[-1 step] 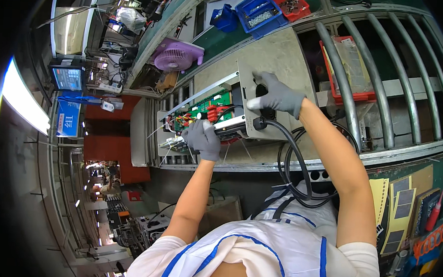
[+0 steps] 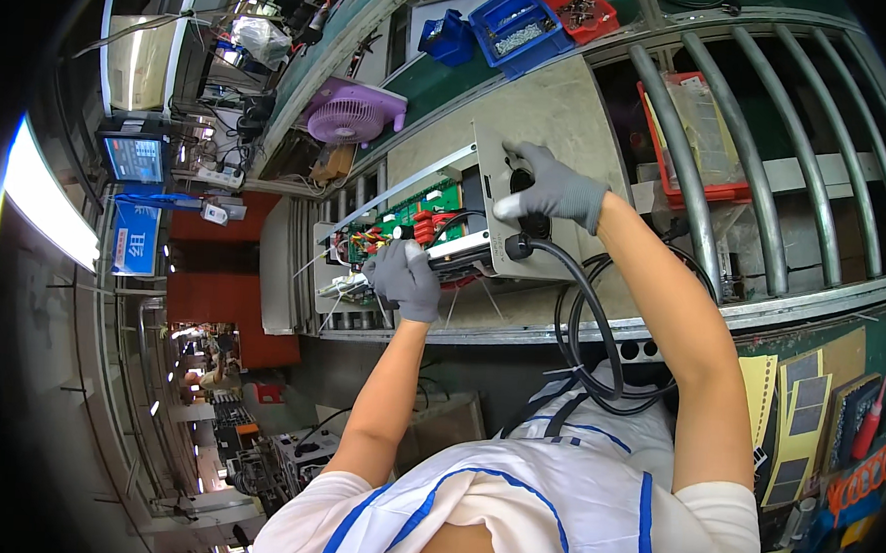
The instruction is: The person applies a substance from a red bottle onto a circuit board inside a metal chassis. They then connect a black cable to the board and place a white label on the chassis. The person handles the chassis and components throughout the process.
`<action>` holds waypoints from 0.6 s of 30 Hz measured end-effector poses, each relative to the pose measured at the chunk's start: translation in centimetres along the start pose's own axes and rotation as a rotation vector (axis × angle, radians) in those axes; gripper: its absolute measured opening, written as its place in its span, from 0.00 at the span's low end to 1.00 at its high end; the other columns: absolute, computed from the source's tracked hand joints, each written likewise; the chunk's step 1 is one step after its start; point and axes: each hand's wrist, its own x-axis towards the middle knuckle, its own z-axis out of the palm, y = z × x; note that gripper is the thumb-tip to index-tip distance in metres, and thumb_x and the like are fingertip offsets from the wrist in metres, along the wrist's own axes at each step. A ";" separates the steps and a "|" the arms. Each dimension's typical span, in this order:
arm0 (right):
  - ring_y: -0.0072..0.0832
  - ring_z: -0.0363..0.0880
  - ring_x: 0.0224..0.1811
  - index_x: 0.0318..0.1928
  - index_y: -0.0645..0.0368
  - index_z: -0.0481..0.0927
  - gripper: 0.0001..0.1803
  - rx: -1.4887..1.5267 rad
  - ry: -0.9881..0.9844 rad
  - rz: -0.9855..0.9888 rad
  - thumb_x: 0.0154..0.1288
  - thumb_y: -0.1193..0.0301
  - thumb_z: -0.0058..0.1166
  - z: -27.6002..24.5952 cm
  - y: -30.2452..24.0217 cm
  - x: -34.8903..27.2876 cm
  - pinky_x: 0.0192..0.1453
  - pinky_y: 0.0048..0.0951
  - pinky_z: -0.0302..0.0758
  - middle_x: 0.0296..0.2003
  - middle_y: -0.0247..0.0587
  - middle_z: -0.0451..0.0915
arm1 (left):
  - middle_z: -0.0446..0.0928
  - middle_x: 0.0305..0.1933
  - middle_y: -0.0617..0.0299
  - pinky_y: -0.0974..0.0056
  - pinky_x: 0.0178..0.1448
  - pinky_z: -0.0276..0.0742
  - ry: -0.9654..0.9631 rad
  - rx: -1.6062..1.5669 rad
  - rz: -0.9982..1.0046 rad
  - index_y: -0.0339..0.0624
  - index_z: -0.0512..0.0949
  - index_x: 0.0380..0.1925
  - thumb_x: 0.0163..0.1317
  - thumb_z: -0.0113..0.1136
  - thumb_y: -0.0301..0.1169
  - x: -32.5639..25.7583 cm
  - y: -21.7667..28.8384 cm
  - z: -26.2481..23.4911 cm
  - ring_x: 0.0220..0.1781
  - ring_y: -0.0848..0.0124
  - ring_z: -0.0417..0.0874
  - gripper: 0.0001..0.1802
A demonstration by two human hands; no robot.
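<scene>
Holding the open metal box [image 2: 486, 214] from both sides, the person works on it where it lies on the grey mat [image 2: 552, 112] of the workbench. The left hand [image 2: 403, 277], in a grey glove, is curled at the near edge of the box, close to the green circuit board [image 2: 416, 210] and the red wires [image 2: 426, 226]; it seems to pinch something small there, but the picture does not show what. The right hand [image 2: 556, 190], gloved too, lies spread on the grey end panel, its fingers by the round black socket [image 2: 520, 180], pressing on it more than gripping. A thick black cable [image 2: 586, 324] comes out of that panel and loops down over the edge of the bench. That loop could be trouble: if an arm catches it, it may tug the box. The gloved fingers could also snag a red wire and pull it loose. The bare metal edges may be sharp, so a slip could hurt a finger.
</scene>
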 end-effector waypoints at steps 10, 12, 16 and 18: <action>0.26 0.71 0.32 0.38 0.59 0.77 0.37 0.547 0.245 0.276 0.60 0.34 0.38 2.0 1.8 5.5 0.40 0.26 0.69 0.29 0.37 0.75 | 0.68 0.22 0.55 0.58 0.40 0.58 0.012 -0.106 0.097 0.43 0.71 0.18 0.52 0.44 0.35 0.2 -0.8 0.1 0.29 0.56 0.69 0.11; 0.24 0.71 0.31 0.38 0.56 0.77 0.34 0.782 0.244 0.308 0.61 0.36 0.38 2.8 0.6 5.6 0.40 0.27 0.70 0.29 0.35 0.75 | 0.67 0.21 0.56 0.56 0.37 0.59 0.061 -0.127 0.129 0.44 0.69 0.17 0.49 0.48 0.36 0.0 -1.4 -0.1 0.27 0.57 0.69 0.10; 0.23 0.74 0.34 0.41 0.55 0.78 0.29 0.946 0.255 0.125 0.65 0.42 0.39 1.4 3.0 3.5 0.43 0.29 0.72 0.32 0.35 0.77 | 0.64 0.18 0.60 0.57 0.33 0.60 0.075 -0.196 0.211 0.47 0.68 0.15 0.44 0.52 0.38 0.6 -2.0 -0.5 0.23 0.61 0.68 0.09; 0.26 0.74 0.36 0.40 0.58 0.77 0.29 0.977 0.352 0.062 0.65 0.43 0.39 1.7 3.9 2.2 0.44 0.28 0.71 0.31 0.37 0.77 | 0.64 0.18 0.63 0.60 0.32 0.62 0.085 -0.265 0.281 0.48 0.68 0.15 0.41 0.53 0.38 1.0 -3.2 0.0 0.22 0.65 0.68 0.09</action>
